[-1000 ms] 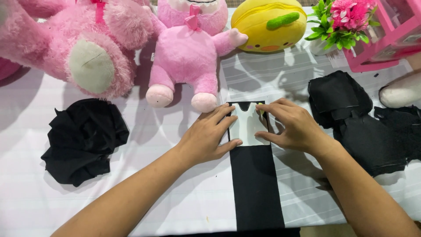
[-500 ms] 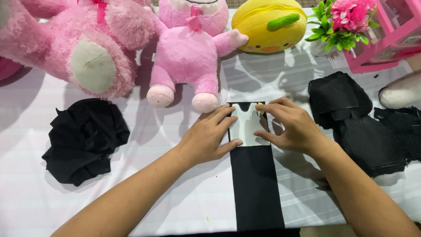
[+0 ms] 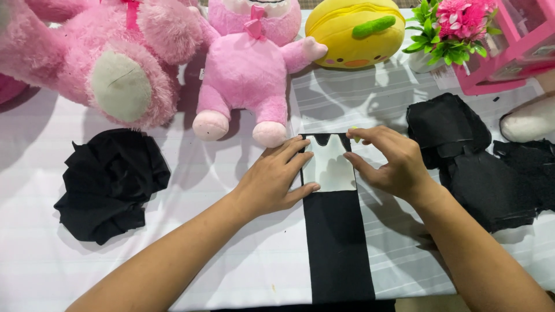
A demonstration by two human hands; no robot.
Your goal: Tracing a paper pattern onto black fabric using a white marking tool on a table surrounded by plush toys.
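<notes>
A long black cloth strip (image 3: 338, 242) lies on the white striped tablecloth, running toward me. A white paper template (image 3: 329, 167) with a scalloped top edge rests on its far end. My left hand (image 3: 274, 179) lies flat with its fingers pressing the template's left edge. My right hand (image 3: 390, 162) touches the template's right edge and top corner with its fingertips, fingers curled. Neither hand lifts anything.
A heap of black cloth (image 3: 110, 182) sits at the left, more black pieces (image 3: 480, 162) at the right. Pink plush toys (image 3: 248, 63), a yellow plush (image 3: 355, 26), a potted pink flower (image 3: 454, 26) and a pink box (image 3: 514, 52) line the far side.
Both hands stay on the template; my right fingers have shifted slightly along its right edge.
</notes>
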